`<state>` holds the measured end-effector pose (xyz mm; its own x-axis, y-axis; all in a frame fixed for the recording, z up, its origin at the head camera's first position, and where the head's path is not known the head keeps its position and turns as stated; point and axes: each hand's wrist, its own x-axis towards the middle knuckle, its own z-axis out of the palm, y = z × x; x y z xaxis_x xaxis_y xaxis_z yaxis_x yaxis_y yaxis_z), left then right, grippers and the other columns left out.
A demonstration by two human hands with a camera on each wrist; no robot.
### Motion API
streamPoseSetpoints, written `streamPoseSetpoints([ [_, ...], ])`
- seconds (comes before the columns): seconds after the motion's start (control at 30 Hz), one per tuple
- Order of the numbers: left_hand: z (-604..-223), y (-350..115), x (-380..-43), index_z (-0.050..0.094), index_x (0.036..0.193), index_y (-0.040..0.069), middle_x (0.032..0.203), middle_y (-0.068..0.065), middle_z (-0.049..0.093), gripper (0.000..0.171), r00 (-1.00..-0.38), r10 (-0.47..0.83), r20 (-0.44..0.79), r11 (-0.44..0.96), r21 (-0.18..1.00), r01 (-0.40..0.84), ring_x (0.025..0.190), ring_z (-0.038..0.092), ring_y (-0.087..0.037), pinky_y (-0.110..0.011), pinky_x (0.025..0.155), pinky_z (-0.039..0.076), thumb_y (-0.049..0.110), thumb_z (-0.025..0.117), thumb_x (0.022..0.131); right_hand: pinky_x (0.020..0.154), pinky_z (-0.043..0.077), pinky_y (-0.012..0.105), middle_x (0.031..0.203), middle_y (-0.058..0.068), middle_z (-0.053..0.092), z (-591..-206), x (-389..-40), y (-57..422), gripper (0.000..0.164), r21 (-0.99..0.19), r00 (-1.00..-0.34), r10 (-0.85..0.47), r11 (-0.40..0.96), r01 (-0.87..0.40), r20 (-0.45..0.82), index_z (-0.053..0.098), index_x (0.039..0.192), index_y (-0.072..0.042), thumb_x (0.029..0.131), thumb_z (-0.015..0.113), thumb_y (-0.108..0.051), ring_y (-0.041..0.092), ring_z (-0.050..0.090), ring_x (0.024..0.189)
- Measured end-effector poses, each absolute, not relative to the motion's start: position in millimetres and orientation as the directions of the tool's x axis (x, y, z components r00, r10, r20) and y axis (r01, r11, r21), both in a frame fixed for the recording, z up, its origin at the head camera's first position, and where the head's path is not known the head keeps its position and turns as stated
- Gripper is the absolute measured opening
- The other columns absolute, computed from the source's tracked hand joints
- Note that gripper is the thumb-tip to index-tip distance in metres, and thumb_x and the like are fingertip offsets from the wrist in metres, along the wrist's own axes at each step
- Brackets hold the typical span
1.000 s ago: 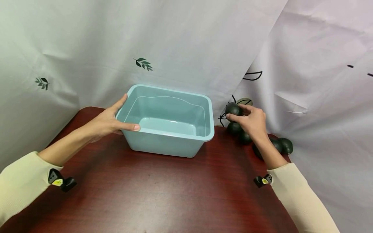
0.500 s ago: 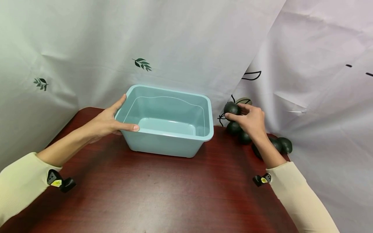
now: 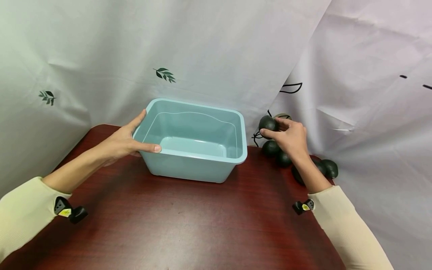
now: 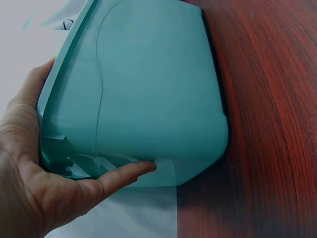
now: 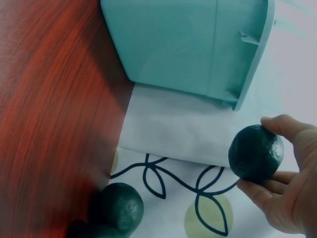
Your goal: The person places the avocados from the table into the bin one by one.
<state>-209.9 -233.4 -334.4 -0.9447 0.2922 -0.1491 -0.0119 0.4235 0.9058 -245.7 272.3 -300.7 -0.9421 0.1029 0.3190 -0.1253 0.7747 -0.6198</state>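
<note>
On the far half of the reddish-brown table [image 3: 189, 225], light-blue tub [image 3: 189, 168] stands upright, long side facing near, left of the fruit. Left hand [image 3: 125, 140] holds the tub's left end: thumb along the near side by the rim, index finger up at the far part of the left rim. Fingers below the rim mostly hidden in the head view.

Right hand [image 3: 291, 137] is far right, pinching one dark green round fruit [image 3: 268, 123] between thumb and fingers. That fruit is up off the table, to the right of the tub and apart from it. Right wrist view confirms: thumb on one side, fingers on the other.

Just nearer and lower, two more dark green fruits [image 3: 271, 149] sit close together at the table's far right edge. Further right, another dark green group [image 3: 330, 168] sits along the right edge, partly behind the right forearm; exact count unclear.

Behind it all hangs whitish cloth [image 3: 202, 45] with printed leaf sprigs. Both arms in cream sleeves [image 3: 351, 225], small black device at each cuff.
</note>
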Motion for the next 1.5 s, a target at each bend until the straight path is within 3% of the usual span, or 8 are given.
streamPoseSetpoints([
  [0.2,-335,-232,-210,-0.016,0.178,0.048,0.187,-0.019,0.018,0.137,-0.947,0.286,-0.147,0.406,0.913,-0.019,0.155,0.047,-0.047,-0.059,0.103,0.065,0.031,0.092,0.096,0.108,0.059,0.055,0.144,0.016,0.078,-293,-247,267,0.075,-0.62,-0.942,0.076,0.769,-0.154,0.328,0.076,0.147,-0.008,0.087,0.096,-0.049,0.04,0.074,0.129],
  [0.5,-334,-232,-210,-0.016,0.178,0.047,0.188,-0.019,0.016,0.137,-0.947,0.286,-0.147,0.409,0.912,-0.018,0.155,0.046,-0.047,-0.058,0.102,0.065,0.031,0.092,0.096,0.106,0.054,0.048,0.136,0.017,0.082,-286,-251,257,0.073,-0.646,-0.939,0.062,0.74,-0.185,0.339,0.077,0.146,-0.008,0.086,0.097,-0.046,0.034,0.069,0.132],
  [0.67,-334,-232,-210,-0.017,0.178,0.046,0.188,-0.02,0.014,0.137,-0.947,0.286,-0.146,0.414,0.91,-0.016,0.156,0.045,-0.049,-0.059,0.102,0.065,0.032,0.092,0.096,0.121,0.04,0.051,0.139,0.018,0.08,-283,-251,253,0.076,-0.657,-0.942,0.05,0.728,-0.194,0.333,0.076,0.147,-0.007,0.086,0.097,-0.047,0.038,0.055,0.146],
  [0.77,-335,-233,-210,-0.018,0.177,0.046,0.188,-0.02,0.015,0.137,-0.946,0.291,-0.145,0.415,0.91,-0.012,0.156,0.045,-0.049,-0.058,0.101,0.065,0.032,0.092,0.097,0.127,0.029,0.054,0.139,0.019,0.08,-283,-252,251,0.075,-0.655,-0.94,0.037,0.726,-0.208,0.34,0.076,0.146,-0.006,0.086,0.097,-0.046,0.038,0.057,0.144],
  [0.83,-335,-233,-210,-0.018,0.177,0.046,0.187,-0.021,0.017,0.137,-0.946,0.291,-0.145,0.407,0.913,-0.015,0.156,0.045,-0.049,-0.057,0.101,0.065,0.031,0.092,0.097,0.128,0.031,0.053,0.139,0.017,0.08,-282,-253,249,0.074,-0.653,-0.939,0.029,0.726,-0.217,0.344,0.077,0.145,-0.006,0.087,0.096,-0.047,0.037,0.063,0.139],
  [1.07,-336,-234,-211,-0.017,0.177,0.048,0.186,-0.02,0.019,0.136,-0.946,0.291,-0.143,0.405,0.914,-0.014,0.155,0.046,-0.047,-0.055,0.1,0.065,0.031,0.092,0.097,0.103,0.056,0.045,0.137,0.013,0.082,-281,-254,243,0.072,-0.631,-0.934,0.012,0.741,-0.231,0.356,0.078,0.145,-0.009,0.086,0.097,-0.046,0.032,0.074,0.125],
  [1.33,-336,-234,-210,-0.017,0.177,0.047,0.186,-0.02,0.019,0.136,-0.947,0.288,-0.145,0.414,0.91,-0.013,0.155,0.046,-0.048,-0.058,0.101,0.065,0.032,0.091,0.097,0.088,0.057,0.028,0.134,0.011,0.083,-280,-256,235,0.067,-0.629,-0.926,-0.007,0.732,-0.262,0.378,0.08,0.142,-0.012,0.086,0.097,-0.043,0.028,0.082,0.117],
  [1.5,-335,-234,-210,-0.018,0.177,0.047,0.187,-0.02,0.019,0.136,-0.946,0.289,-0.147,0.417,0.909,-0.013,0.155,0.047,-0.047,-0.058,0.102,0.065,0.033,0.091,0.097,0.088,0.059,0.028,0.135,0.01,0.083,-279,-257,230,0.065,-0.646,-0.931,-0.012,0.717,-0.263,0.366,0.08,0.141,-0.013,0.086,0.097,-0.044,0.028,0.083,0.119],
])
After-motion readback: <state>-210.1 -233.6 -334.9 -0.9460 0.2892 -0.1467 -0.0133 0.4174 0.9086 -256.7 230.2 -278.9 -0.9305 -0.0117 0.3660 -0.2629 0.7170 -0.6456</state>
